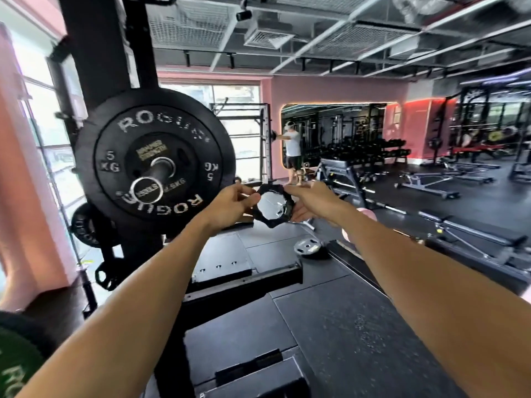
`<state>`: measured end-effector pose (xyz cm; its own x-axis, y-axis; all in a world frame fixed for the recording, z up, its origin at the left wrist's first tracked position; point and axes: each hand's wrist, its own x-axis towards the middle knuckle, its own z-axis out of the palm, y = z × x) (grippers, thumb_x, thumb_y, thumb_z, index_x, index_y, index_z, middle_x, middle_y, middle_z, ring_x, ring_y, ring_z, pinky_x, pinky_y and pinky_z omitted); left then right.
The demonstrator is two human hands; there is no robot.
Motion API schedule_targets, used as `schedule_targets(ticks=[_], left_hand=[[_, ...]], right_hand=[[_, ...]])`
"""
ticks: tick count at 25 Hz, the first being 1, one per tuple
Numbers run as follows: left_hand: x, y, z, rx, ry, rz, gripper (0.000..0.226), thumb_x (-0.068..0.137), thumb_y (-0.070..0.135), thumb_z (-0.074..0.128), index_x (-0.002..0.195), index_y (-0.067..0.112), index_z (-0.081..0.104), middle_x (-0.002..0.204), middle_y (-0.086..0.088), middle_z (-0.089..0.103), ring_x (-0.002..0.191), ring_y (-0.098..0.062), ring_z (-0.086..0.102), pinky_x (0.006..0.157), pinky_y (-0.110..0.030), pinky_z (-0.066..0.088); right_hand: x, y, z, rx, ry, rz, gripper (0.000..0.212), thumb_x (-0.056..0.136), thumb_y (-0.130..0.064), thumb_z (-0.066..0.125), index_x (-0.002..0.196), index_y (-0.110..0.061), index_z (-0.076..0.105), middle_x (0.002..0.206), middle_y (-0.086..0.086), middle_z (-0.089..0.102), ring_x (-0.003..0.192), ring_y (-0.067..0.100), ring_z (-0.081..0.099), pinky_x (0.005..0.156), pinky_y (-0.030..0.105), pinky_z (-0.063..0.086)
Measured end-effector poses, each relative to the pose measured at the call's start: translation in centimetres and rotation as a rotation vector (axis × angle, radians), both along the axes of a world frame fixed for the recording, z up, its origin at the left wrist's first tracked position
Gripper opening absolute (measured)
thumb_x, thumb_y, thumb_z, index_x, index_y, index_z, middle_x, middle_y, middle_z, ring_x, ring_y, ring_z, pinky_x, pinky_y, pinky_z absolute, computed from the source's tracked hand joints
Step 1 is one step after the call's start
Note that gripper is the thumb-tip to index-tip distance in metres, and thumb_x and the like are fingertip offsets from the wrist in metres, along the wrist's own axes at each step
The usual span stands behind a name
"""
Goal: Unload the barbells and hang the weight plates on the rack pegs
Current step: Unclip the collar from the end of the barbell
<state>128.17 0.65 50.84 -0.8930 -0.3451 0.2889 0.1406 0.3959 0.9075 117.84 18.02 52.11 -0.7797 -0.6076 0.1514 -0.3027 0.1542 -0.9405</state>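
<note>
Left hand [234, 206] and right hand [311, 201] each grip an edge of a small black scalloped weight plate with a shiny silver centre [273, 206], held in the air between them; just left, large black lettered plates [155, 162] hang on a steel rack peg [146, 189].

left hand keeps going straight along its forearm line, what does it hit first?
Probably nothing close. The left hand, gripping the small black plate, points up and right, clear of the loaded peg. Beyond lies open floor towards the mirror; depth is unclear.
</note>
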Motion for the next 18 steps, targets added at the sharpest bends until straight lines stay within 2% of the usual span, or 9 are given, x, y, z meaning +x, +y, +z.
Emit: schedule_targets(ticks=[3,6,8,12,15,18], left_hand=[[-5.8,-0.9,-2.5,0.026,-0.058,-0.013,0.025,0.098,0.022,0.056,0.113,0.003,0.052,0.093,-0.012,0.063,0.086,-0.022,0.066,0.087,-0.038,0.057],[-12.0,-2.6,-5.7,0.046,-0.106,-0.021,0.025,0.098,0.023,0.056,0.113,0.003,0.053,0.089,-0.008,0.065,0.083,-0.021,0.069,0.089,-0.039,0.056],[-15.8,-4.1,-7.8,0.054,-0.143,-0.024,0.024,0.098,0.024,0.055,0.112,0.004,0.054,0.087,-0.007,0.065,0.077,-0.017,0.069,0.085,-0.036,0.057],[-23.9,-8.7,-11.8,0.105,-0.226,-0.021,0.018,0.099,0.023,0.055,0.106,0.007,0.054,0.084,-0.007,0.065,0.079,-0.021,0.068,0.089,-0.039,0.056],[-30.4,-12.9,-16.1,0.155,-0.311,0.02,0.03,0.096,0.025,0.059,0.111,-0.001,0.056,0.087,-0.011,0.067,0.083,-0.025,0.069,0.091,-0.044,0.055],[-35.1,-16.1,-20.7,0.2,-0.38,0.059,0.016,0.094,0.026,0.063,0.094,0.01,0.061,0.085,-0.011,0.07,0.078,-0.022,0.07,0.089,-0.043,0.056]], right_hand=[[-5.2,-0.4,-2.9,-0.02,-0.077,-0.025,0.029,0.092,-0.022,0.063,0.112,-0.007,0.048,0.087,0.022,0.065,0.082,0.037,0.066,0.083,0.045,0.057],[-11.3,-2.0,-6.6,-0.043,-0.143,-0.063,0.039,0.09,-0.021,0.067,0.119,-0.002,0.051,0.109,0.029,0.064,0.085,0.037,0.068,0.083,0.046,0.058],[-15.4,-3.8,-8.8,-0.026,-0.179,-0.092,0.046,0.087,-0.02,0.07,0.122,0.004,0.054,0.113,0.028,0.064,0.086,0.037,0.07,0.08,0.046,0.059],[-23.4,-9.0,-13.1,-0.006,-0.277,-0.15,0.036,0.089,-0.016,0.068,0.114,0.008,0.059,0.109,0.027,0.065,0.079,0.035,0.068,0.068,0.042,0.061],[-29.6,-13.6,-17.6,0.034,-0.367,-0.172,0.026,0.089,-0.016,0.067,0.106,0.003,0.061,0.111,0.026,0.065,0.085,0.038,0.068,0.069,0.045,0.06],[-34.2,-17.1,-22.4,0.068,-0.435,-0.2,0.011,0.09,-0.015,0.065,0.092,-0.005,0.063,0.107,0.023,0.065,0.084,0.036,0.067,0.073,0.049,0.059]])
